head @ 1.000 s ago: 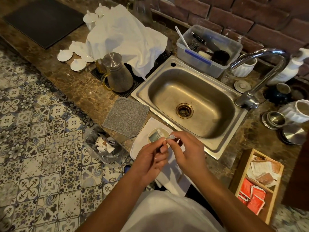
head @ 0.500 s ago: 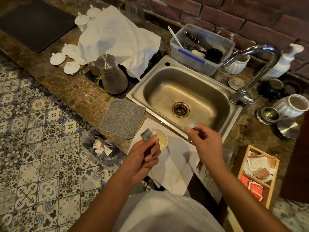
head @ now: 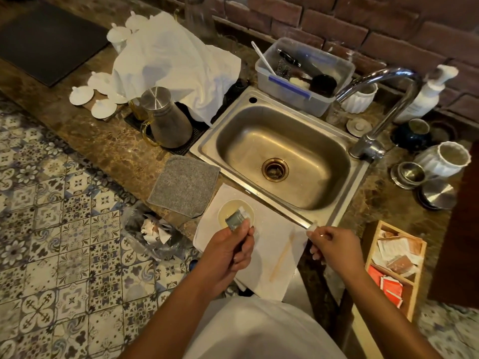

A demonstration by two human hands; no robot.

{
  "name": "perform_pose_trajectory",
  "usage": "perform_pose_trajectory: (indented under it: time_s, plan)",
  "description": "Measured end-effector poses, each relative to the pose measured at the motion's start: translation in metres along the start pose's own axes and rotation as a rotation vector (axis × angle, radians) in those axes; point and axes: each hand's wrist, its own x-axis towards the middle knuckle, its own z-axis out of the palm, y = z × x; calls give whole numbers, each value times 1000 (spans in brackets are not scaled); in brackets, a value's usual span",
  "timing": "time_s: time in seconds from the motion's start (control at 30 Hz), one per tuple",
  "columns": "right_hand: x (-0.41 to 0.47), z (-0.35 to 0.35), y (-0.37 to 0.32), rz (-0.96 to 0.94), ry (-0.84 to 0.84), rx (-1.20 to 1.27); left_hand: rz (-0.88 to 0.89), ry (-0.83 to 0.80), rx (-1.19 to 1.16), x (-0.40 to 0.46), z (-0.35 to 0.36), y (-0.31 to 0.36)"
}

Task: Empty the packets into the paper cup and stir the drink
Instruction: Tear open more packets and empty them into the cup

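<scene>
Head view: left hand (head: 228,251) fingers (head: 245,228) pinch a grey-green packet (head: 235,218), tipped over the paper cup (head: 226,207) right in front of them. Right hand (head: 337,246) fingers (head: 317,233) pinch a small torn-off white scrap (head: 312,226), well right of the cup, at the sink (head: 282,156) edge. Cup sits on a white napkin (head: 274,229) on the table (head: 103,149); a wooden stir stick (head: 282,255) lies on the napkin between the hands. Wooden box (head: 412,288) of packets is just right of the right hand.
</scene>
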Motion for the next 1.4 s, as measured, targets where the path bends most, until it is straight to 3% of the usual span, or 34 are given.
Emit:
perform_pose_trajectory:
  time_s: [0.2,0.37,0.77,0.9,1.13,1.4]
  plan:
    - [3,0,21,114,-177,-477,-23,-6,32,-3,-1,-1]
    - [10,9,22,251,-344,-477,-45,5,67,-4,3,-1]
    - [8,13,31,103,-212,-732,-38,31,68,-3,-3,-2]
    - [11,7,25,44,-167,-631,-41,35,98,-4,-1,0]
    - [6,0,-45,-327,-157,-1,-42,11,105,-5,5,1]
    - [0,-7,-111,-723,-427,45,-123,-137,45,-13,2,4]
